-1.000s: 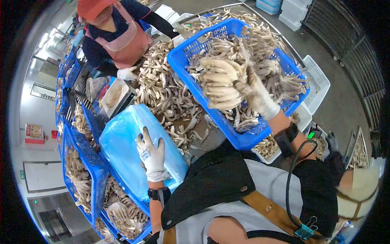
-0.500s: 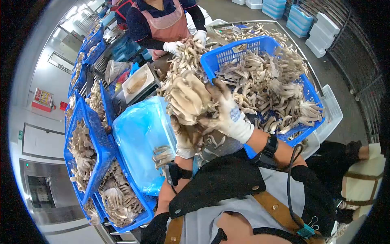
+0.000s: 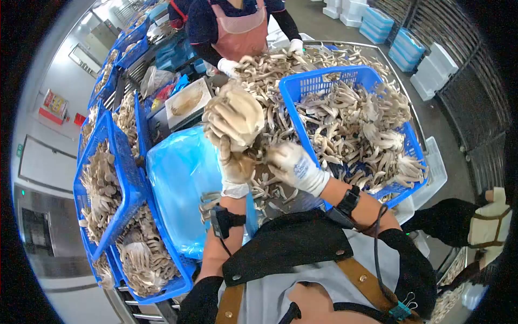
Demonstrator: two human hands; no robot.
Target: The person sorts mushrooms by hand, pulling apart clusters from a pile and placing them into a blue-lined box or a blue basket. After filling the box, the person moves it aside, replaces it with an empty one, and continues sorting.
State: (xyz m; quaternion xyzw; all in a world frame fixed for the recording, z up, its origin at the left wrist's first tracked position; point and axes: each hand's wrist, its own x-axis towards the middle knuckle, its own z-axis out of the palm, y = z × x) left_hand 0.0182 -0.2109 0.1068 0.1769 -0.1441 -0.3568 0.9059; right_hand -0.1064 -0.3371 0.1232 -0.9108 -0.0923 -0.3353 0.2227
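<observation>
A large cluster of pale mushrooms (image 3: pixel 234 116) rests in my left hand (image 3: pixel 236 164), whose gloved fingers hold it from below. Just right of its base, my right hand (image 3: pixel 294 164) has its gloved fingers bent together; what they hold, if anything, is hidden. Loose mushrooms (image 3: pixel 272 113) lie behind and beneath both hands. To the right stands a blue basket (image 3: pixel 294 97) full of mushrooms. A box lined with blue plastic (image 3: pixel 183 183) is at the left of my left hand.
A co-worker (image 3: pixel 240 32) in a pink apron touches mushrooms across the table. A scale (image 3: pixel 187 103) stands beyond the lined box. Blue baskets of mushrooms (image 3: pixel 124 189) line the left side. White and blue boxes (image 3: pixel 407 49) stand at the back right.
The cluster and my left hand have shifted left and up. My right hand has moved off the cluster's side to its base, its fingers now drawn in. The co-worker's hands have spread apart.
</observation>
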